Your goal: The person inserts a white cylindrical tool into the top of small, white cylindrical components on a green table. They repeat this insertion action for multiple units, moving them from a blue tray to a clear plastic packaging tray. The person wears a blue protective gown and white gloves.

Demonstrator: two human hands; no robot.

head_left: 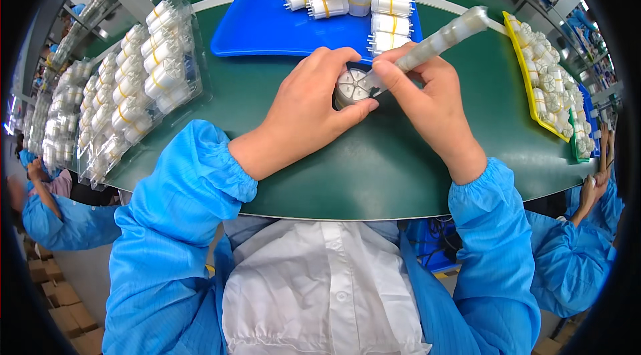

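Observation:
My left hand [300, 104] is closed round the side of a short round part [352, 86], thumb at its near edge and fingers at its far side. The part's pale top face is split into wedge-shaped segments and is turned up. Pinched in my right hand [434, 98] is a slim tool with a long, whitish wrapped handle [446, 38], slanting up to the right. Its dark, narrow tip is at the right edge of the part; whether it touches cannot be made out. Both hands are just above the green tabletop [347, 174].
Beyond my hands lies a blue tray [257, 28] with several white cylinders [327, 6] banded in yellow. Clear plastic trays [195, 61] of similar cylinders stand at left. A yellow tray [535, 109] of them is at right. Co-workers' blue sleeves [567, 265] show at both sides.

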